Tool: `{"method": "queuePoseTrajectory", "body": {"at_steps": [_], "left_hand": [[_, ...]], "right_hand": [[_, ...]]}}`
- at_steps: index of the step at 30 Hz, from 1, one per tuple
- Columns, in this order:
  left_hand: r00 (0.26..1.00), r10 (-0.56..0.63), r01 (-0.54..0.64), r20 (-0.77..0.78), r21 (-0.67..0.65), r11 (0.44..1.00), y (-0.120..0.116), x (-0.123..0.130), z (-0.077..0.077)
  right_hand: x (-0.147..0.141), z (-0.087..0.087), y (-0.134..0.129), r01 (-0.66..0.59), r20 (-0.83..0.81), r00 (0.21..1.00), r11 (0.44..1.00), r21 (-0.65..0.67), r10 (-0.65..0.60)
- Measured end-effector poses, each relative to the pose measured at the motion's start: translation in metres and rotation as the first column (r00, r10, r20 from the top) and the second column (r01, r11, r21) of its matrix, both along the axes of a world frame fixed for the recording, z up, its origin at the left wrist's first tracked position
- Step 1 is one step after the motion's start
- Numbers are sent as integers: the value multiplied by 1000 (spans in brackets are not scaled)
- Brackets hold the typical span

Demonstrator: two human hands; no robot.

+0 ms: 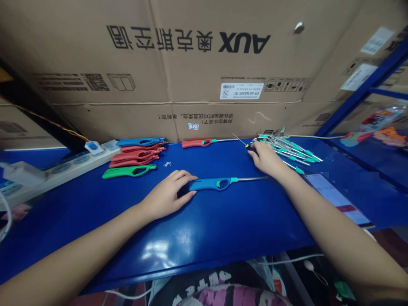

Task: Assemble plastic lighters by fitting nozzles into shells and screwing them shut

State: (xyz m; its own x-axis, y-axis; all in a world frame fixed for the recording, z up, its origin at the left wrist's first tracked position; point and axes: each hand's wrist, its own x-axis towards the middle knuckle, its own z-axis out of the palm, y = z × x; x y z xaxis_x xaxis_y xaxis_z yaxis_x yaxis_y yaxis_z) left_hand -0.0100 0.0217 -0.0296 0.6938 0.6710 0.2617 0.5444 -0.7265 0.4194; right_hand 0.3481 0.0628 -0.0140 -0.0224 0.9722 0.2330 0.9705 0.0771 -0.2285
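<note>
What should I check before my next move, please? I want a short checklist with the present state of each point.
1. Left hand at the rear end of the blue lighter: ok.
2. Metal rod extending from the blue lighter's front end: ok.
3. Screwdriver held in the right hand: ok.
4. Screwdriver's tip at the blue lighter: not ok, it is away from it.
5. Small metal pieces grouped on the table: ok.
6. Screws fitted in the blue lighter: cannot tell, too small to see.
</note>
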Motion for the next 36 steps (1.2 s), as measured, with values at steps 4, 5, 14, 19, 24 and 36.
{"method": "queuePoseTrajectory", "body": {"at_steps": [4,5,14,19,24,36], "left_hand": [[1000,-7,7,11,2,1000,-2,0,-2],[1000,-8,8,10,1,1000,-2,1,-3],[1000,-15,15,-14,1,1000,-9,1,0],[999,-14,15,-32,28,999,-11,0,2],[1000,-13,14,-28,52,999,-12,0,-1],[999,-29,30,42,-31,999,-13,5,-3]], "right_hand": [[-36,-5,-13,-213,-153,965,977,1,211],[-46,-6,-16,-256,-179,951,967,-6,251],[-113,-9,-10,-468,-261,864,878,-101,430],[-136,-7,-2,-463,-206,875,882,-91,438],[-147,-5,-1,-488,-183,864,869,-79,468],[-115,20,-11,-384,-729,614,921,58,302]]}}
